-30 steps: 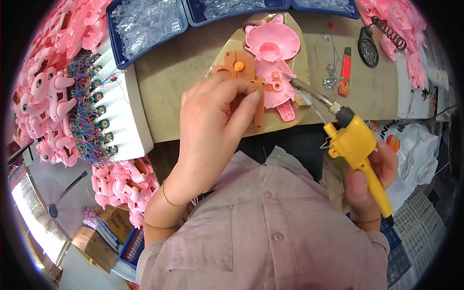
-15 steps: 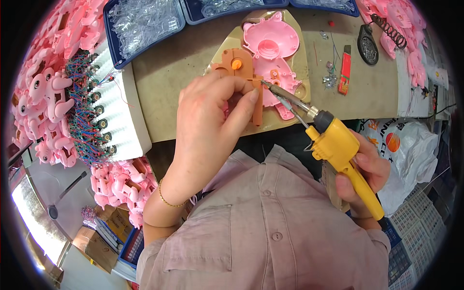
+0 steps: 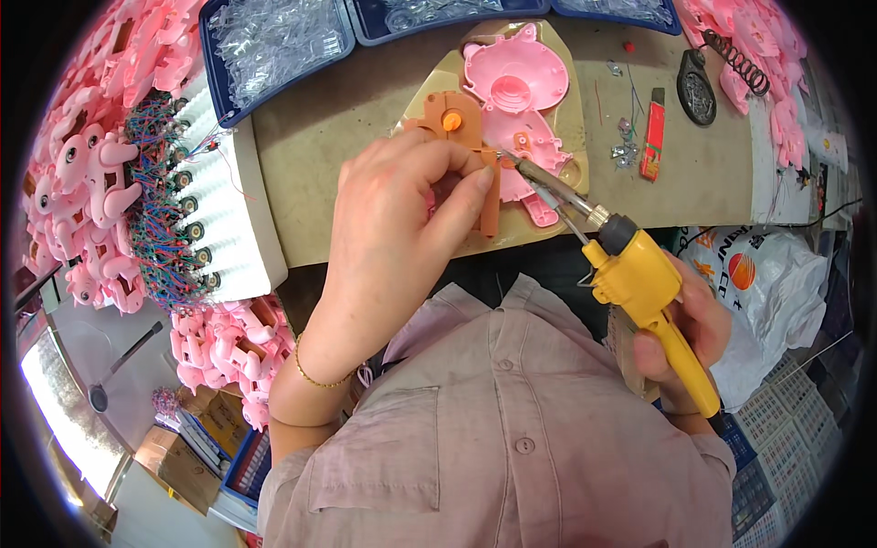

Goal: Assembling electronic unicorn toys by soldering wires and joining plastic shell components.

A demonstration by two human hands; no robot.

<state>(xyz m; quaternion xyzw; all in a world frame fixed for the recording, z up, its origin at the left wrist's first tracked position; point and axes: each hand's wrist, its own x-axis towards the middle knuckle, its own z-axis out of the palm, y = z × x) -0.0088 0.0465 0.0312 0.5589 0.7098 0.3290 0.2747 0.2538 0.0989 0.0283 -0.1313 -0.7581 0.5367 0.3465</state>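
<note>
My right hand (image 3: 687,331) is closed round the handle of a yellow soldering gun (image 3: 638,274). The gun's slim metal tip points up and left, reaching the upright strip of an orange plastic piece (image 3: 447,102). Close beside that tip, the thumb and forefinger of my left hand (image 3: 393,205) are pinched together over the orange piece; whatever lies between them is hidden. Behind and to the right of the orange piece lie pink plastic shell halves (image 3: 541,68), set on a tan base (image 3: 577,100).
Blue bins (image 3: 212,82) of clear plastic parts line the back. A red-handled cutter (image 3: 652,142) and a soldering iron stand (image 3: 697,96) sit right. On the left are a white rack (image 3: 239,205) with wired parts and heaped pink toy bodies (image 3: 96,173).
The soldering gun and my right hand have shifted very slightly, the tip still by the orange piece. My left hand keeps its pinch there.
</note>
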